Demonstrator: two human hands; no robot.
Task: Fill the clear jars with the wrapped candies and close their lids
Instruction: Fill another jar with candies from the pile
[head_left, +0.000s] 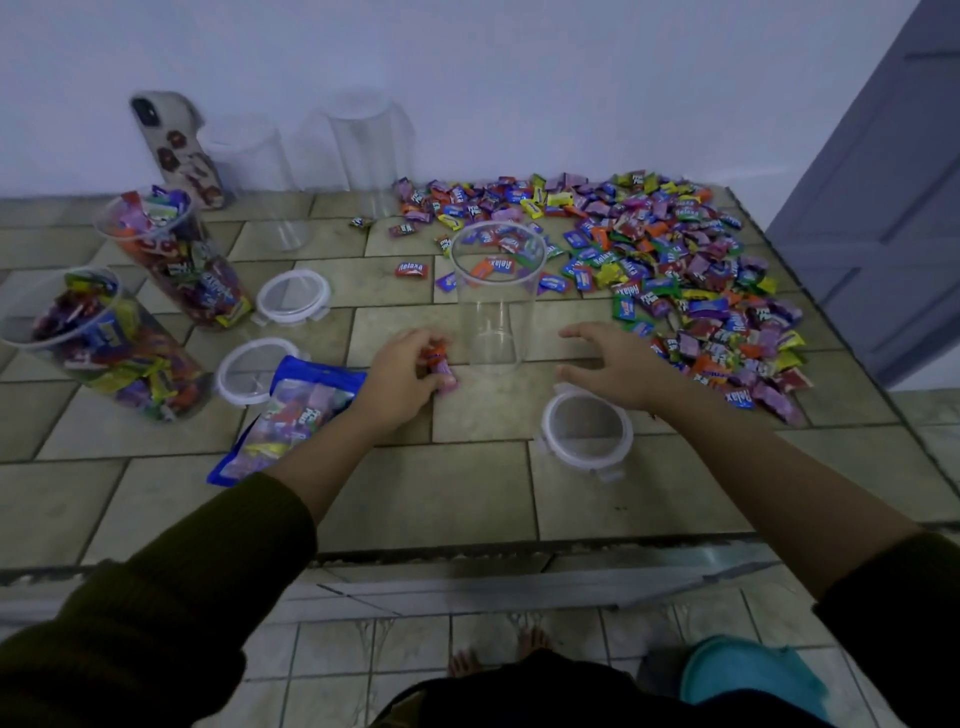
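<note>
The left hand (402, 371) grips a few wrapped candies (440, 364) at about eight o'clock from the empty clear jar (496, 296). The right hand (615, 366), fingers spread and empty, hovers at four o'clock from the jar, beside the candy pile (675, 260).

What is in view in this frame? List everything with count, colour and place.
Filled jars: 2, clear, candy-packed, lidless, far left.
Empty jar: 1, clear, centre, between the hands.
Spare jars: 2, clear, empty, by the back wall.
Lids: 3, white-rimmed, two left of centre, one near the right wrist.
Loose candies: too many to count, mixed colours, right half of the table.
Candy bag: 1, blue, under the left forearm.
Phone: 1, patterned case, leaning on the wall.
Table: 1, beige tiles.
Left hand: closed on candies.
Right hand: open, empty.
</note>
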